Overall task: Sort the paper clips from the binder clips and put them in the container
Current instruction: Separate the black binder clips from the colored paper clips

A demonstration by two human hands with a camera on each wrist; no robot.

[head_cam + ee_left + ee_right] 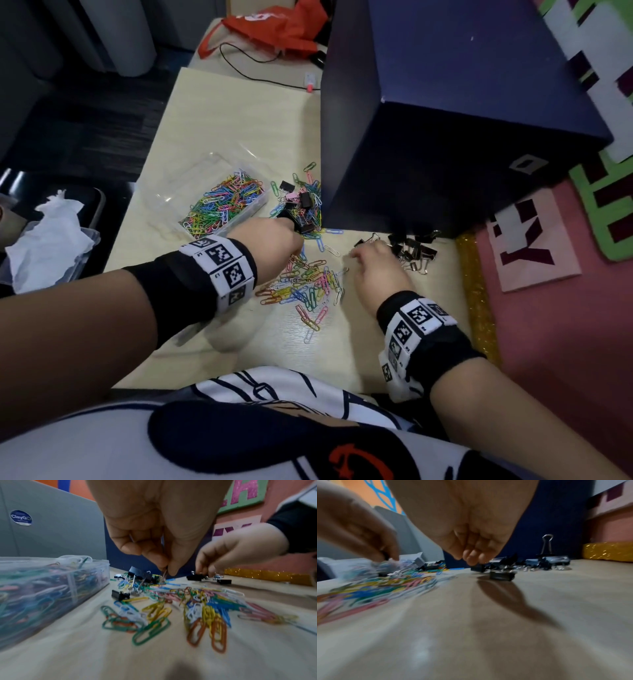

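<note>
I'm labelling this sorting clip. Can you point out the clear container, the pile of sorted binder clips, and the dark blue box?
clear container (pixel 161 192), head view, its bare near-left wall.
pile of sorted binder clips (pixel 416 250), head view, a black clip mid-pile.
dark blue box (pixel 445 164), head view, its front face.

Bare counter lies open behind the container. The tall dark blue box walls off the right rear, hard against the mixed clip heap and binder clips.

A pale wood-grain table carries a clear container of coloured paper clips — right of it a mixed heap, loose paper clips, black binder clips, a dark blue box.
</note>
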